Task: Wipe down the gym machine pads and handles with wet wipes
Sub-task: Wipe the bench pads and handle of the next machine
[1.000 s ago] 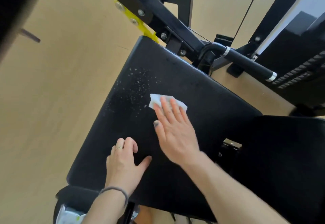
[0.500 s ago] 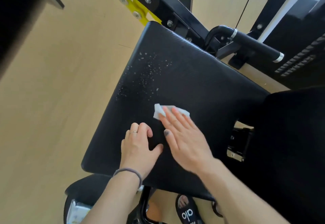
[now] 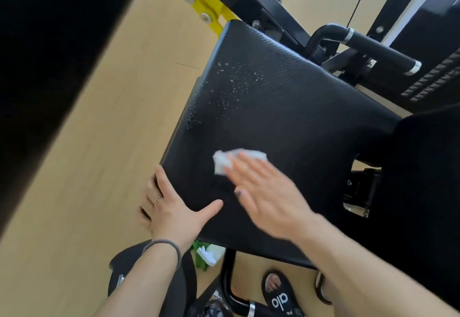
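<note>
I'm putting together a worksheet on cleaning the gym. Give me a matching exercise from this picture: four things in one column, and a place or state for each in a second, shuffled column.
Column A
1. wet wipe
2. left hand
3. droplets
4. handle

Column B
a. scattered on the far part of the seat pad, not wiped
b. under the straight fingers of the right hand
c. grips the pad's near left edge
d. beyond the pad's far right corner, untouched

Pairs: 1-b, 2-c, 3-a, 4-d
</note>
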### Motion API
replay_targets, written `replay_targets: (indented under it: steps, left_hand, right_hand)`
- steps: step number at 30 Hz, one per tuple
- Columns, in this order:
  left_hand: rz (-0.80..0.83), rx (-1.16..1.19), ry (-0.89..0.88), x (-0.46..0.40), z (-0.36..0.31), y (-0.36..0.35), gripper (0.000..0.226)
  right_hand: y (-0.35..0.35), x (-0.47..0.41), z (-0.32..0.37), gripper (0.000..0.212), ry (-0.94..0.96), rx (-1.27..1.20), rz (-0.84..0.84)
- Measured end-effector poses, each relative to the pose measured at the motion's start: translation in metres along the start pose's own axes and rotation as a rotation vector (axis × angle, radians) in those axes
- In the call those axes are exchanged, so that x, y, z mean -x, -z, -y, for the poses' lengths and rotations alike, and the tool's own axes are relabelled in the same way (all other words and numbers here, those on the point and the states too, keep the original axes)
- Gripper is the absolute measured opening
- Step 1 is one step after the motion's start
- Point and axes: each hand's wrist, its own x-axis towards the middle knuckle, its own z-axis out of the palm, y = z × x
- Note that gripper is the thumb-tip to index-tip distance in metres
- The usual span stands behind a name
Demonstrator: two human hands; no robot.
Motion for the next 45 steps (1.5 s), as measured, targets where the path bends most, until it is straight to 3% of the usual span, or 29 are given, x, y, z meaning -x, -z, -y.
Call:
replay_targets:
  steps: [3,4,6,8,11,13,17,19,22,24,26,29,31,32,36,38,40,43,45]
  left_hand:
    - [0.024,-0.02,0.003,-0.001,-0.002,0.001,0.147]
    - [0.025,-0.025,0.003,-0.001,-0.003,0.001,0.149]
    - [0.003,-0.014,-0.002,0.0,-0.003,0.0,0.146]
    - [-0.018,-0.015,-0.017,-0.001,-0.001,0.0,0.13]
    - [0.021,-0.008,-0.024,-0.002,0.002,0.001,0.133]
    - [0.057,0.032,-0.033,-0.002,0.004,0.004,0.147]
    - [0.078,0.033,-0.034,-0.001,0.004,0.004,0.151]
    - [0.047,0.036,-0.035,-0.001,0.003,0.003,0.147]
    - [0.025,-0.028,-0.043,0.0,0.004,0.002,0.132]
    - [0.028,-0.041,-0.046,0.001,0.007,0.001,0.135]
    - [0.036,-0.015,-0.055,0.002,0.006,0.001,0.144]
    - [0.039,-0.001,-0.042,0.002,0.004,0.002,0.154]
    - [0.041,-0.021,-0.029,0.0,0.002,0.001,0.155]
    - [0.033,-0.032,-0.012,-0.001,0.002,-0.001,0.153]
    - [-0.049,-0.081,0.021,-0.003,-0.002,-0.007,0.11]
    - [-0.021,-0.074,0.031,-0.003,-0.002,-0.006,0.131]
    - [0.023,-0.053,0.022,-0.002,0.0,-0.002,0.152]
    - [0.043,-0.094,0.034,-0.002,-0.004,-0.001,0.156]
    - [0.044,-0.106,0.089,-0.004,-0.012,-0.003,0.159]
  right_hand:
    - [0.015,-0.052,-0.018,0.058,-0.391,-0.103,-0.068]
    - [0.013,-0.06,-0.008,0.06,-0.439,-0.121,-0.073]
    - [-0.002,-0.051,0.029,0.061,-0.263,-0.106,-0.046]
    - [-0.012,-0.025,0.062,0.056,-0.003,-0.158,0.09]
    - [0.001,-0.019,0.052,0.052,0.132,-0.198,0.201]
    - [0.01,-0.04,0.03,0.054,0.082,-0.118,0.132]
    - [0.017,-0.077,0.022,0.059,-0.232,-0.18,0.046]
    - [0.007,-0.058,0.047,0.058,-0.115,-0.17,0.039]
    - [-0.006,-0.009,0.077,0.053,0.092,-0.258,0.219]
    - [0.004,-0.007,0.072,0.051,0.14,-0.289,0.27]
    - [0.011,-0.03,0.051,0.051,0.173,-0.182,0.213]
    - [0.025,-0.083,0.005,0.055,-0.057,-0.094,-0.003]
    - [0.022,-0.1,0.009,0.058,-0.274,-0.16,0.001]
    - [0.018,-0.098,0.023,0.06,-0.275,-0.193,0.005]
    - [-0.005,-0.054,0.074,0.055,0.205,-0.157,0.182]
    - [0.009,-0.071,0.05,0.052,0.295,-0.119,0.184]
    - [0.028,-0.108,0.016,0.053,0.19,-0.067,0.073]
    - [0.055,-0.153,-0.032,0.055,-0.208,-0.104,-0.013]
    - [0.046,-0.146,-0.016,0.057,-0.262,-0.105,-0.013]
